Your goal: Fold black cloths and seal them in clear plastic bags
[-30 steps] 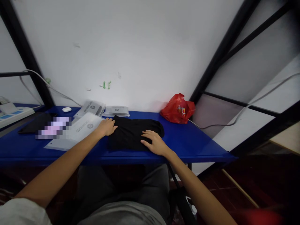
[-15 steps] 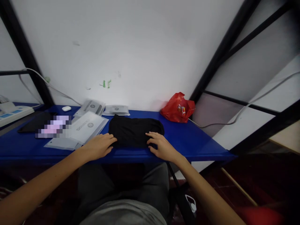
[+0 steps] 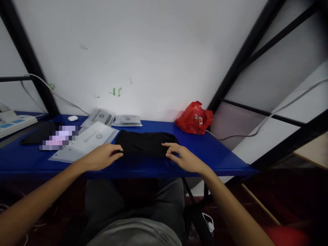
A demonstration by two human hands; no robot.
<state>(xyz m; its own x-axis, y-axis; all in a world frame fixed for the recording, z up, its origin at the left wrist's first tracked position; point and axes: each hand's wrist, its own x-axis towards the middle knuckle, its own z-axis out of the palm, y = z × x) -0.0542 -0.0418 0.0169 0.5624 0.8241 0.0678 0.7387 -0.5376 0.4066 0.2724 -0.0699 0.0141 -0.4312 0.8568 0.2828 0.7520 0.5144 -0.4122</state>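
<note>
A black folded cloth (image 3: pixel 145 144) lies on the blue table (image 3: pixel 205 153) in front of me; what kind of garment it is, if any, I cannot make out. At its left end my left hand (image 3: pixel 102 156) pinches the near corner between thumb and fingers. My right hand (image 3: pixel 183 157) has its fingertips closed on the cloth's right end, the index finger resting on top. Beside my left hand lie several frosted plastic bags (image 3: pixel 92 138) with printed lettering.
A red plastic bag (image 3: pixel 194 118) sits at the back right near a black frame post. Far left are a phone (image 3: pixel 60 137) with its screen blurred, a dark tablet-like slab (image 3: pixel 36 133), a white earbud case (image 3: pixel 72 118) and a power strip (image 3: pixel 17 125). A smaller packet (image 3: pixel 127 120) lies against the wall.
Both hands have gone from lying spread at the cloth's ends to gripping it. The cloth's far edge has come a little nearer, and the cloth looks narrower.
</note>
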